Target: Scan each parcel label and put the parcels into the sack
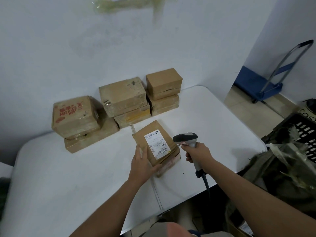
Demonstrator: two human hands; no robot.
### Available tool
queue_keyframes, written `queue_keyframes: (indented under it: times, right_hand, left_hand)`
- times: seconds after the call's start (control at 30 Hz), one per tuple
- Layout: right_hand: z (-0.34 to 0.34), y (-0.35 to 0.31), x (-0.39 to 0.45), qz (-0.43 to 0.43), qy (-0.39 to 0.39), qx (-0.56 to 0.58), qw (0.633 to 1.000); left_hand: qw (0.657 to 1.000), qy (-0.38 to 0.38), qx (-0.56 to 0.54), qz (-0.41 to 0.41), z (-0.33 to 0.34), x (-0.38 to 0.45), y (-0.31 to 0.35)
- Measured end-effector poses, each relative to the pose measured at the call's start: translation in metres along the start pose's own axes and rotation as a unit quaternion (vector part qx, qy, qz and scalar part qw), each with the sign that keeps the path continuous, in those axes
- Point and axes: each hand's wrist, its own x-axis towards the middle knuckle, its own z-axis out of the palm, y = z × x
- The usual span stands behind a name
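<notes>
Nearest the lens, two bare forearms reaching out over a white tabletop (71,177). Left hand (142,162) laid on the near-left side of a brown parcel (154,142), fingers (139,151) fairly straight along its top, thumb curled round the near edge, gripping it. Parcel flat on the tabletop, near the middle, white label (158,144) facing up with a barcode at its near end. Just right of it, right hand (198,153) clenched round the grip of a grey handheld scanner (186,138), dark head pointing left at the label, close beside the parcel's right edge, cable trailing down past the tabletop edge.

Further back, against the white wall, three stacks of parcels from left to right: a red-printed box (75,115) resting on a flatter one; a taped box (123,97) on another; a small plain box (164,82) topping two more.

Far right, off the tabletop, a dark sack (280,170) with crumpled plastic at its mouth, well apart from the held parcel; behind it a black slotted crate (306,134); beyond, a blue hand trolley (266,88) on the floor.
</notes>
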Motion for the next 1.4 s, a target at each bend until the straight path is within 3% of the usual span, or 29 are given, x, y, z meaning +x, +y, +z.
queue_keyframes:
  times: [0.1, 0.23, 0.47, 0.67, 0.97, 1.03, 1.13, 1.2, 1.3, 1.4]
  right_hand:
    - [-0.004, -0.017, -0.004, -0.014, -0.026, -0.035, 0.999]
    - [-0.009, -0.044, -0.009, -0.022, -0.049, -0.069, 0.996]
    - [-0.014, -0.069, -0.019, -0.034, -0.075, -0.124, 0.989]
    - [-0.012, -0.059, -0.018, -0.039, -0.043, -0.078, 0.995]
    - [-0.009, -0.048, -0.016, -0.028, -0.029, -0.05, 0.998]
    - [-0.008, -0.046, -0.016, -0.027, -0.029, -0.061, 0.997]
    - [-0.009, -0.045, -0.016, -0.034, -0.034, -0.067, 0.997]
    - [-0.011, -0.045, -0.017, -0.036, -0.036, -0.058, 0.997]
    - [-0.016, -0.044, -0.016, -0.032, -0.019, -0.04, 0.999]
    - [-0.021, -0.042, -0.015, -0.015, -0.008, -0.032, 0.999]
  left_hand:
    - [0.99, -0.03, -0.135, -0.04, 0.006, 0.007, 0.007]
    - [0.956, -0.013, -0.288, -0.06, 0.013, 0.015, 0.016]
    - [0.915, 0.037, -0.375, -0.143, 0.022, 0.027, 0.021]
    - [0.864, 0.029, -0.445, -0.234, 0.021, 0.032, 0.036]
    - [0.837, 0.027, -0.492, -0.237, 0.03, 0.051, 0.032]
    - [0.845, 0.017, -0.486, -0.224, 0.022, 0.047, 0.041]
    - [0.873, -0.057, -0.451, -0.174, 0.011, 0.051, 0.045]
    - [0.914, -0.063, -0.38, -0.129, -0.001, 0.06, 0.044]
    - [0.963, -0.01, -0.26, -0.069, -0.014, 0.07, 0.044]
    - [0.982, -0.075, -0.171, -0.027, -0.009, 0.069, 0.044]
